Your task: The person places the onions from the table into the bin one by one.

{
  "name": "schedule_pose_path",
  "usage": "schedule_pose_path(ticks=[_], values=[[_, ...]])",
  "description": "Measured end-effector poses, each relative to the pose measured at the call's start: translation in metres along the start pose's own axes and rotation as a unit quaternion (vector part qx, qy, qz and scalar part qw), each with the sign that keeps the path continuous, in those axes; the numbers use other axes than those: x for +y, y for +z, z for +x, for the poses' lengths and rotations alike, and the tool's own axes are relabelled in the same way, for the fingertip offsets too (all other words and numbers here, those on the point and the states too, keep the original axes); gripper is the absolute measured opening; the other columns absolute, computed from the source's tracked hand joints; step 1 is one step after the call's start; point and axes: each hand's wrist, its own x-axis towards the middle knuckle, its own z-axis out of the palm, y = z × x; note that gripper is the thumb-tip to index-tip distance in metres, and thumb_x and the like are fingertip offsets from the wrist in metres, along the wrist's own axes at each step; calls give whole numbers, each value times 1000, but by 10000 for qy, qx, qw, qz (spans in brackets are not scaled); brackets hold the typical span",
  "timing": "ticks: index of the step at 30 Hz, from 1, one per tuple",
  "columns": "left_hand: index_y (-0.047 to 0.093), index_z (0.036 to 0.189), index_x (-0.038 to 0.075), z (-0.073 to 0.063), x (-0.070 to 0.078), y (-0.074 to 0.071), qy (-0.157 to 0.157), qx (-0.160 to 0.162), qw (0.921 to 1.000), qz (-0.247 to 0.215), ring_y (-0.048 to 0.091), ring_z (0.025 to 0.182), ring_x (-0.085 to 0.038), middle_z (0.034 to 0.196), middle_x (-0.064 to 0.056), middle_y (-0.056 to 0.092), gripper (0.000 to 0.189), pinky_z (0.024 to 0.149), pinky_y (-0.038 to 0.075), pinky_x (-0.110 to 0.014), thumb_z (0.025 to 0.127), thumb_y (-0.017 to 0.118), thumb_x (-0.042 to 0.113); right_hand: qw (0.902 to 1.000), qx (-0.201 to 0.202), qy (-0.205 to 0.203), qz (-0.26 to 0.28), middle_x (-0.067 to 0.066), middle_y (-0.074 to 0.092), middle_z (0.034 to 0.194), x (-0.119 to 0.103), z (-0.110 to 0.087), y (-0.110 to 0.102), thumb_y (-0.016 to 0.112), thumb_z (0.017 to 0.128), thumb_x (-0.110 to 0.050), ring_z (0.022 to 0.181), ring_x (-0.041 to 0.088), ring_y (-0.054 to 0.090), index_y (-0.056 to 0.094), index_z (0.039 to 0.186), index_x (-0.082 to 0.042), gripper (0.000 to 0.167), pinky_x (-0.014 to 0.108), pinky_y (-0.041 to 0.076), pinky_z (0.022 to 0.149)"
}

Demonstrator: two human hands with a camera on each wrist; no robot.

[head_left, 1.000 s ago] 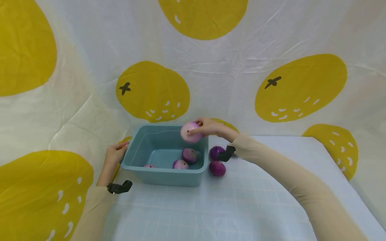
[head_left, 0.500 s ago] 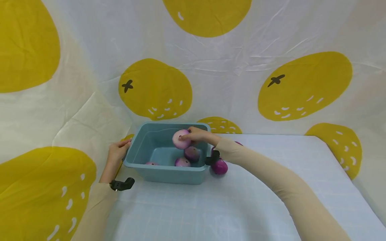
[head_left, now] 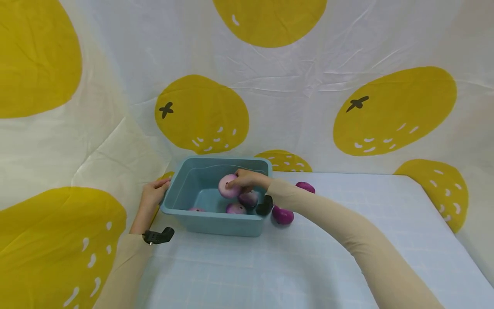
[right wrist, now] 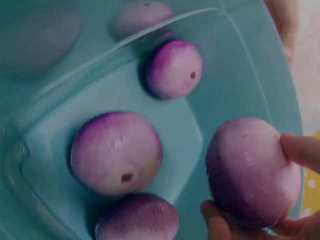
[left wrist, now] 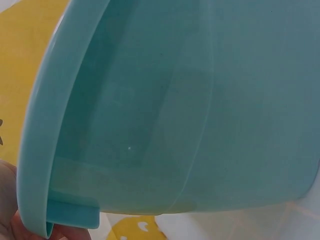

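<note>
My right hand (head_left: pixel 248 178) grips a pale purple onion (head_left: pixel 228 186) inside the teal plastic tub (head_left: pixel 216 218). In the right wrist view, thumb and fingers stand on opposite sides of that onion (right wrist: pixel 252 172), low within the walls. Three more onions lie on the tub floor: a pale one (right wrist: pixel 117 152), a smaller one (right wrist: pixel 175 69) and a darker one (right wrist: pixel 137 220). At the tub's left end, my left hand (head_left: pixel 152 194) holds the rim. The left wrist view shows its fingers behind and under the rim (left wrist: pixel 42 125).
Right of the tub, a deep purple onion (head_left: pixel 283 215) sits on the pale checked tablecloth (head_left: pixel 231 270). Another purple onion (head_left: pixel 305 187) lies farther back, partly hidden by the right sleeve (head_left: pixel 328 210). A white curtain (head_left: pixel 285 103) with yellow fruit prints hangs behind.
My right hand has carried the onion left and down, from above the tub's right rim into the tub. The left hand has stayed at the rim.
</note>
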Motion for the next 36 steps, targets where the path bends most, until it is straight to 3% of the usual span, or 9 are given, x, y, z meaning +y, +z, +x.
schedule_pose_path(ticks=[6, 12, 19, 26, 32, 36], values=[[53, 133, -4, 0, -1, 0, 42, -32, 10000, -39, 45, 132, -35, 138, -23, 51, 41, 106, 38, -45, 100, 50, 20, 9995, 65, -2, -300, 12, 55, 110, -1, 4, 5, 67, 87, -34, 89, 21, 55, 48, 121, 0, 52, 40, 54, 86], [54, 132, -4, -2, -1, -1, 69, -56, 9999, 72, 46, 130, -36, 137, -24, 52, 43, 105, 39, -46, 99, 52, 23, 9950, -404, -7, -917, 14, 52, 129, -4, 1, 9, 70, 86, -33, 99, 22, 55, 42, 138, -1, 66, 36, 54, 85], [55, 133, -3, 0, -1, -1, 135, 2, 9998, 109, 42, 134, -37, 138, -24, 50, 40, 108, 36, -46, 99, 51, 19, 9956, -545, 122, -749, 17, 45, 139, -15, -6, 4, 63, 92, -26, 119, 35, 54, 43, 138, -2, 56, 46, 47, 99], [55, 132, -2, 0, 1, 2, 55, 68, 9999, 83, 45, 131, -36, 137, -24, 51, 39, 104, 39, -45, 100, 50, 19, 9905, -302, -309, -1309, 12, 48, 139, -20, -14, -11, 60, 93, -33, 114, 24, 54, 50, 135, -6, 50, 37, 47, 98], [55, 132, -3, -2, 3, 2, 97, 80, 9999, 93, 44, 132, -37, 137, -25, 51, 39, 104, 39, -45, 100, 50, 19, 9956, -335, -613, -627, 14, 51, 140, -13, -30, -32, 58, 95, -27, 125, 28, 53, 45, 139, -8, 50, 42, 44, 103], [54, 133, -3, -4, 1, 2, 148, 46, 9998, 156, 43, 132, -38, 137, -27, 51, 40, 105, 39, -46, 100, 50, 20, 9962, -128, -851, -162, 16, 51, 140, -6, -45, -45, 58, 95, -25, 126, 29, 51, 42, 141, -8, 51, 42, 43, 104]])
